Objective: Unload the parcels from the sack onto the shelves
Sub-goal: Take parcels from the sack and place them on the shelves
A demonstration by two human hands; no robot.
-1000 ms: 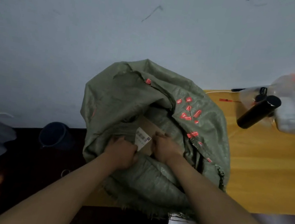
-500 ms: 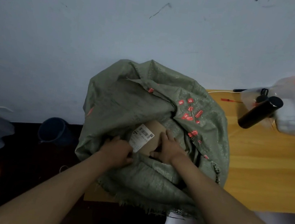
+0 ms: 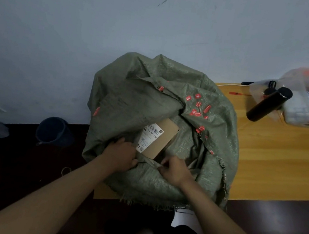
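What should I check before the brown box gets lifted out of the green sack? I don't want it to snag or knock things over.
1. Brown cardboard box with white barcode label exposed in the mouth: ok.
2. Near rim of green woven sack pulled below the box: not ok, it covers the lower end.
3. Left hand and right hand on the box: not ok, both grip the rim.
4. Black cylindrical bottle on the wooden table apart from the sack: ok.
5. Shelf free: cannot tell, none in view.

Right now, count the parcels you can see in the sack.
1: a cardboard parcel with a white label, poking from the sack mouth just beyond both hands. Others may lie hidden under the fabric.
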